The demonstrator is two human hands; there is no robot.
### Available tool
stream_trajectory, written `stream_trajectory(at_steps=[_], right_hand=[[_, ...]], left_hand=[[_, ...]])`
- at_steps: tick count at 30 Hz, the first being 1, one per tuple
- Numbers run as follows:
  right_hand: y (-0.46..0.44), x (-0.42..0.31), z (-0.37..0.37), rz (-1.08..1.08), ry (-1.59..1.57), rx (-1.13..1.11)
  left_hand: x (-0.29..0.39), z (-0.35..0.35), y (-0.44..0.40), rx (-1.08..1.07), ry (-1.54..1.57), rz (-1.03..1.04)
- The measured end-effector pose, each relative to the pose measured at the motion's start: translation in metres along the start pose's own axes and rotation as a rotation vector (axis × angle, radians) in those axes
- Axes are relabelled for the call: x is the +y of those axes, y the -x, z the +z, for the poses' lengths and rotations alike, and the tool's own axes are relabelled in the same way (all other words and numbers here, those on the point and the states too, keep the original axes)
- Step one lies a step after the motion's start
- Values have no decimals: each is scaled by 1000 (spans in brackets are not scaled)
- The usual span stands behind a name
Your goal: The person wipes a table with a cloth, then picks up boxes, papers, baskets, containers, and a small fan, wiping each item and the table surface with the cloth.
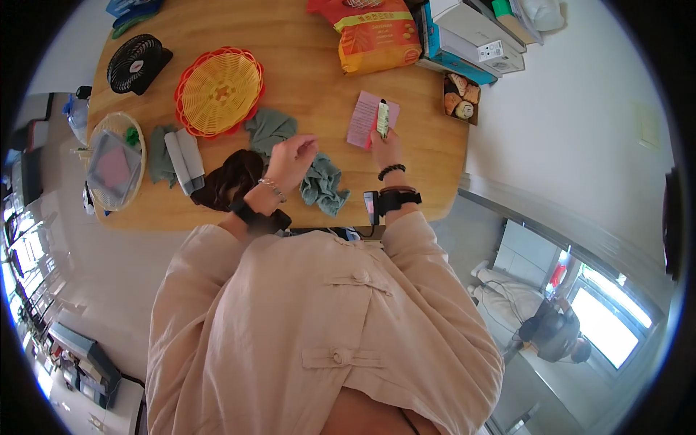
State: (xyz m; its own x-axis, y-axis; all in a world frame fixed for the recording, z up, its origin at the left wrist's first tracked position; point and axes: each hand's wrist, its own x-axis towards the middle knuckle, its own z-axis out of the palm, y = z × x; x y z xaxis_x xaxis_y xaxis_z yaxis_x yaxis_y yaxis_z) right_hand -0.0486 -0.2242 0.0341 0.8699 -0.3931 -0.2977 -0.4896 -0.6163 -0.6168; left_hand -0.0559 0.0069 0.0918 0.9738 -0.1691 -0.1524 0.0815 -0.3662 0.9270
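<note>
My right hand (386, 148) grips a small, slim, pale green-and-white item (383, 118) with dark marks on it; its exact kind is too small to tell. Beneath that item lies a pink sheet of paper (360, 119) with lines of writing. My left hand (292, 161) hovers with curled fingers, and nothing shows in them. It is between two grey-green cloths: one cloth (270, 129) lies just beyond it, and another crumpled cloth (324, 185) is to its right. A dark brown cloth (232, 180) lies left of my left wrist.
A red-rimmed yellow woven basket (221, 93), a black fan (135, 64) and a pale basket (139, 156) holding a clear box stand on the left. At the back are an orange-red bag (377, 40), boxes (475, 36) and a small food-patterned box (462, 98). Another person (552, 330) is at lower right.
</note>
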Motion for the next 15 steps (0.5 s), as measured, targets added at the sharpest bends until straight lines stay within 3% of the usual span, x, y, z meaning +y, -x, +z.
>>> stream_trajectory(at_steps=[2,5,6,8,10,12,13,15], right_hand=[[16,-12,-5,25,-836,-269],[39,-42,-9,-36,-1020,-473],[41,-45,-6,-38,-1028,-491],[46,-53,1,-89,-978,-607],[52,-66,1,-99,-890,-588],[52,-70,8,-295,-527,-554],[51,-70,14,-426,-434,-523],[62,-83,14,-392,-473,-464]], left_hand=[[-2,11,-3,-138,198,-128],[9,19,-7,-208,391,-197],[21,17,-8,-228,520,-216],[29,7,-7,-271,462,-248],[16,-1,-9,-334,383,-282],[6,-10,-5,-295,427,-300],[1,-14,-2,-211,429,-303],[-8,-27,-3,44,542,-297]])
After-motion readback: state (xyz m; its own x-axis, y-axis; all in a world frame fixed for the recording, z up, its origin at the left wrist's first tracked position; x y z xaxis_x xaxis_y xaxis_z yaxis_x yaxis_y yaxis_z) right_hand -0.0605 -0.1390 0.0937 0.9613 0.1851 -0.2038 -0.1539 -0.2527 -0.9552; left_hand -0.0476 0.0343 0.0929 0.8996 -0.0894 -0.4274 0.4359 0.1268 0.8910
